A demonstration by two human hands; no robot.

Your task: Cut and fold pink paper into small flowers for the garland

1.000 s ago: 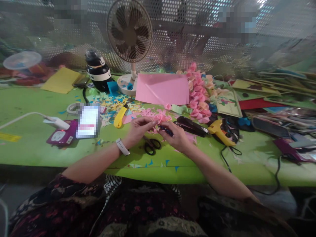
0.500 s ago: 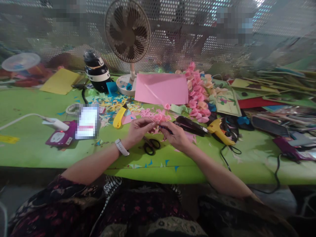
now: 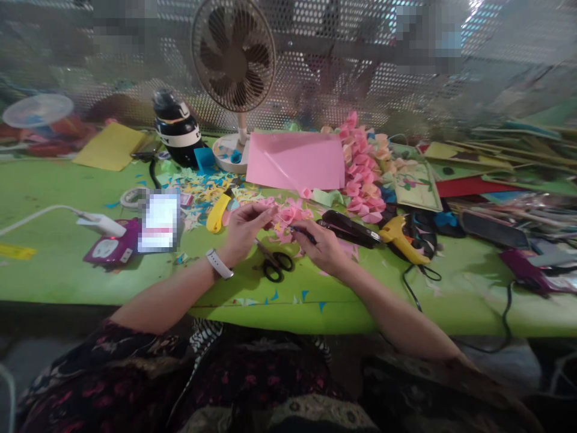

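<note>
Some pink paper [image 3: 295,213] lies between left hand [image 3: 243,231], grasp unclear, and right hand [image 3: 325,249], gripping a dark object [image 3: 307,233].

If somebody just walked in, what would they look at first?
Probably the bright pink paper petals, heaped just right of the flat pink sheet. Next, the round fan at the back and the bright screen on the left. The left hand and right hand are close together in the middle.

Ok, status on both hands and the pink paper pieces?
Left hand: pinched, contents unclear. Right hand: gripping slim dark item. Pink paper pieces: between and beyond both hands. Close by: scissors, black stapler.
</note>
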